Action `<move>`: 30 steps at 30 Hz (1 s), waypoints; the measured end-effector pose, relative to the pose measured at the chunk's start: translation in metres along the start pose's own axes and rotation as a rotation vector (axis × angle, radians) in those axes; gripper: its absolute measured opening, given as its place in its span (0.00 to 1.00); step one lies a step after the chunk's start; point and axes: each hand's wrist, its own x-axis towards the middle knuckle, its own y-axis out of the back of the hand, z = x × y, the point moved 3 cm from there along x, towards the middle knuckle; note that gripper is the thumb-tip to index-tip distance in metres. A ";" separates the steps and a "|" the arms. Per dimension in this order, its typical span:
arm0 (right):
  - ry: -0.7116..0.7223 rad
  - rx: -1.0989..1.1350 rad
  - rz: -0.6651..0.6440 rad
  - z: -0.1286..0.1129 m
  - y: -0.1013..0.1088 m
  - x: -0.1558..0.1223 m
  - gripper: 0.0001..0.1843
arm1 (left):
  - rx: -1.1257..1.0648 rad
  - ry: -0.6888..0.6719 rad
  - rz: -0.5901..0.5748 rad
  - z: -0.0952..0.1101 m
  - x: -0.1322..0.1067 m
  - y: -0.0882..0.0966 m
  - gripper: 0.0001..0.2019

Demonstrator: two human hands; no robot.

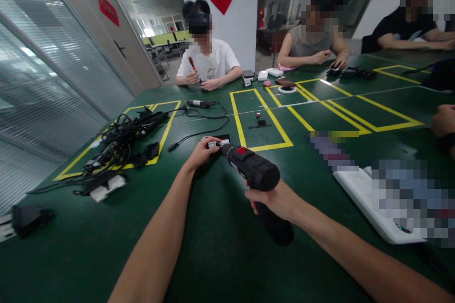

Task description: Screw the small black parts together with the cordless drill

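Observation:
My right hand [272, 196] is wrapped round the grip of a black cordless drill [250, 165] with a red switch on top. The drill points forward and left, its tip at a small black and silver part [223, 140] on the table. My left hand [203, 152] is closed on the near left side of that part, fingers pressing it. The drill body and my fingers partly cover the part, so its exact kind cannot be made out. Whether the bit touches it is also hidden.
Tangled black cables [124, 139] lie at the left inside yellow tape. A loose cable [202, 132] runs near my left hand. Small bits [262, 123] lie ahead. A white device [366, 203] is at the right. A co-worker [209, 64] across the green table [213, 255] holds a screwdriver [192, 63].

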 end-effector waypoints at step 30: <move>0.002 -0.001 0.008 0.001 0.001 0.000 0.08 | -0.081 0.039 -0.028 -0.004 0.001 -0.001 0.17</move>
